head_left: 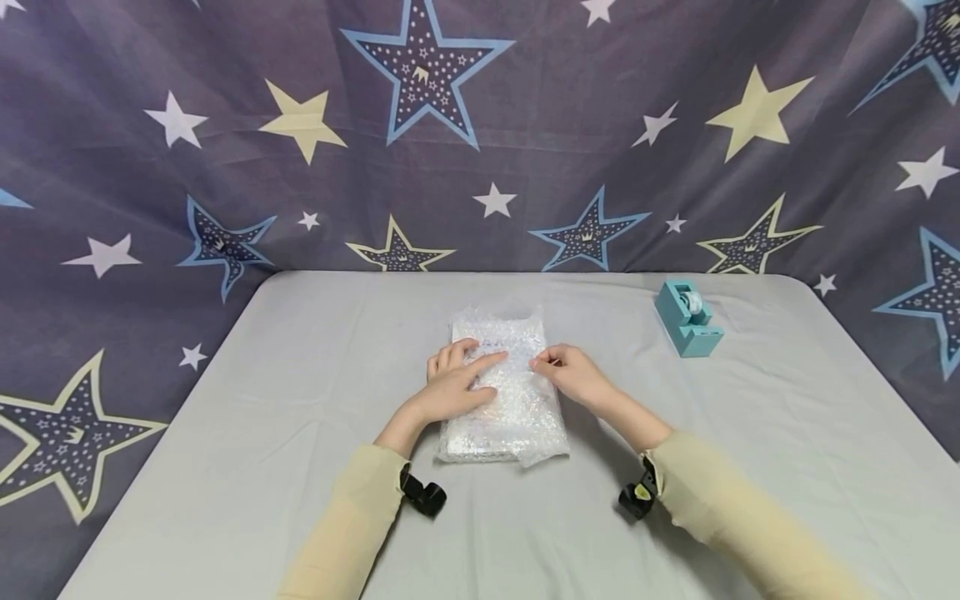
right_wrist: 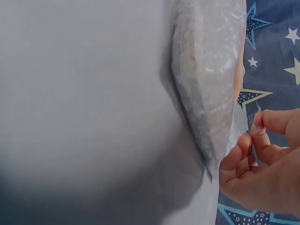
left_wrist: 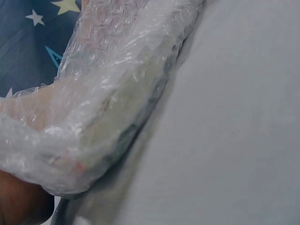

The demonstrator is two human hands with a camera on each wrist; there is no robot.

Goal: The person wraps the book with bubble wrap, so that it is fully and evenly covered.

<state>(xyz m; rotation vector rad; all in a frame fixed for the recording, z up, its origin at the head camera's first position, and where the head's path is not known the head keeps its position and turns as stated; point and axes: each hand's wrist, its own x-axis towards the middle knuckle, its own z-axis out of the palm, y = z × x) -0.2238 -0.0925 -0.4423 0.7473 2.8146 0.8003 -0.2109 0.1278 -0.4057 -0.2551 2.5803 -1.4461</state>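
A flat rectangular bundle in bubble wrap (head_left: pixel 517 408) lies on the table in front of me. What is inside shows only as a pale, blurred slab with a thick edge in the left wrist view. Over the bundle's left side my left hand (head_left: pixel 450 392) rests with spread fingers, pressing the wrap. At the right edge my right hand (head_left: pixel 573 375) pinches a small clear strip of tape (right_wrist: pixel 257 121) between thumb and index finger. The other fingers of that hand are curled in beside the bundle's side (right_wrist: pixel 206 79).
A teal tape dispenser (head_left: pixel 686 321) with a roll in it stands at the back right of the cloth-covered table (head_left: pixel 300 350). Behind the table hangs a dark curtain (head_left: pixel 480 167) with stars. Each wrist wears a small black camera (head_left: pixel 426 498).
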